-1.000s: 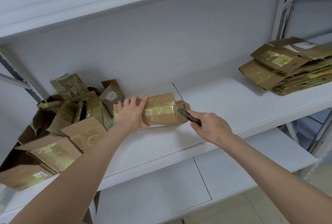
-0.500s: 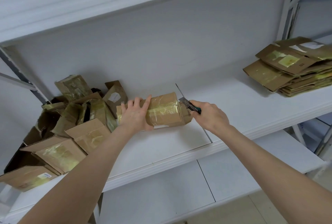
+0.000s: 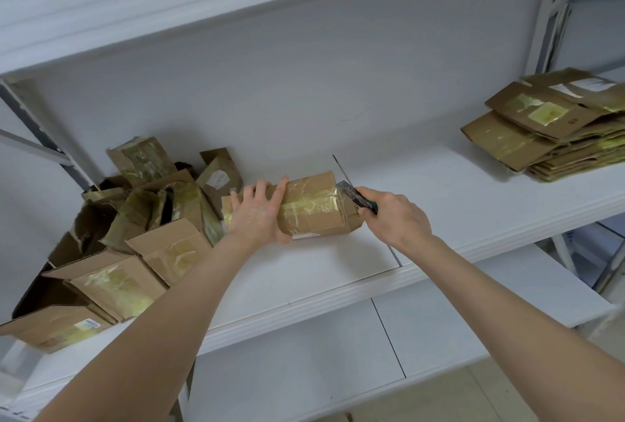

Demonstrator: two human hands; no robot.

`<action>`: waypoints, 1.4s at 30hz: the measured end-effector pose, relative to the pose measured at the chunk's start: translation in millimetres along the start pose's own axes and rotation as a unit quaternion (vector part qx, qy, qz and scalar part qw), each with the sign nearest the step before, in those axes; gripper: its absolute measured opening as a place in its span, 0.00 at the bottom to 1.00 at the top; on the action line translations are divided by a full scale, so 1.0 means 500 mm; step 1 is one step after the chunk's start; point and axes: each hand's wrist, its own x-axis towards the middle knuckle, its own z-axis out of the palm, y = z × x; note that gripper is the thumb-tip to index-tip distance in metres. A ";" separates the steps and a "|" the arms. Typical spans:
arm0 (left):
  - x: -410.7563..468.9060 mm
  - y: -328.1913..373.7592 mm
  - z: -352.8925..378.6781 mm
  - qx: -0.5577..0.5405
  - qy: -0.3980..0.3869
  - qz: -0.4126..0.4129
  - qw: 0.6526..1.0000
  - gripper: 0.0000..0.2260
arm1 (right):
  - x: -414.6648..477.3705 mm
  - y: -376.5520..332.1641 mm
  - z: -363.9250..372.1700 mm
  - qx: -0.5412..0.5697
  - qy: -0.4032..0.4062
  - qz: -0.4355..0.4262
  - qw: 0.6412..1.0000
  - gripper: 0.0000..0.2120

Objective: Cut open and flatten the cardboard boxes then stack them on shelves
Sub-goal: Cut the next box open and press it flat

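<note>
Cutting the end tape of a cardboard box on the white shelf.

Lying on its side at mid-shelf, gripped over the top by the left hand, fingers and thumb curled round it; met at its right end flap by the blade of a utility knife clenched in the right hand. Likely to skate off the glossy tape if pushed too hard, then to run leftward toward the holding fingers, close along the same box. Apt also to skid on the smooth shelf board if held too loosely, or to crush rather than part if sliced off the seam. Hemmed in on the left by a heap of uncut boxes just beside its far end, with little room to shift that way. Well apart on the right, a stack of flattened boxes, out of the blade's path.
</note>
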 end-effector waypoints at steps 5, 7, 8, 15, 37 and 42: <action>-0.001 0.004 -0.001 0.004 -0.001 -0.004 1.000 0.54 | -0.010 0.000 0.004 -0.036 0.002 -0.011 0.999 0.17; 0.001 0.004 -0.004 0.007 -0.008 -0.005 1.000 0.54 | -0.019 0.002 0.004 -0.043 0.003 -0.009 0.999 0.18; 0.003 0.004 -0.006 0.006 -0.009 -0.006 1.000 0.53 | -0.024 0.003 0.006 -0.047 0.002 -0.008 0.999 0.19; 0.012 0.004 -0.016 -0.007 -0.021 -0.009 1.000 0.53 | -0.048 0.007 0.032 -0.038 -0.030 0.001 0.999 0.17; 0.083 0.008 -0.061 -0.050 -0.050 0.004 0.997 0.51 | 0.156 0.201 0.071 -0.255 -0.097 0.137 0.952 0.20; 0.074 0.000 -0.048 -0.058 -0.047 0.030 0.997 0.51 | 0.176 0.093 0.014 0.097 0.091 0.016 0.991 0.21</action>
